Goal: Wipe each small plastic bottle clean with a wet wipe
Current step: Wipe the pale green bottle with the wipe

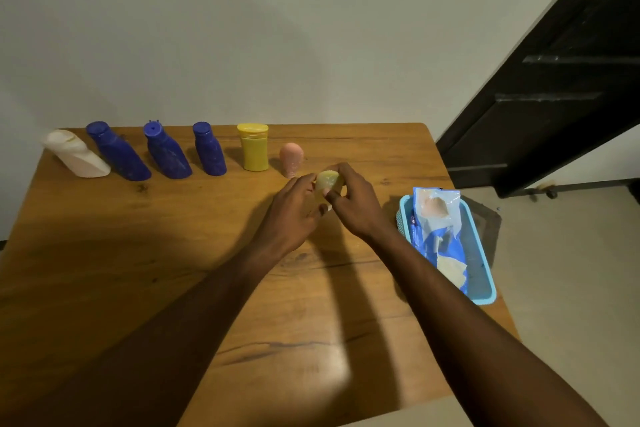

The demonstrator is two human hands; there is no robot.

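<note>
Both my hands meet over the middle of the wooden table (138,253) around a small pale yellow-green bottle (328,180). My right hand (353,204) curls its fingers over the bottle's top and right side. My left hand (294,208) holds its left side, with a bit of pale wipe showing under the fingers. Behind it stands a row of bottles: a white one (74,154), three blue ones (117,152) (166,152) (209,149), a yellow one (254,147) and a small pink one (291,158).
A light blue plastic basket (483,284) at the table's right edge holds a blue wet-wipe pack (438,218) with a wipe poking out. A dark door (554,80) stands at the right. A plain wall lies behind the table.
</note>
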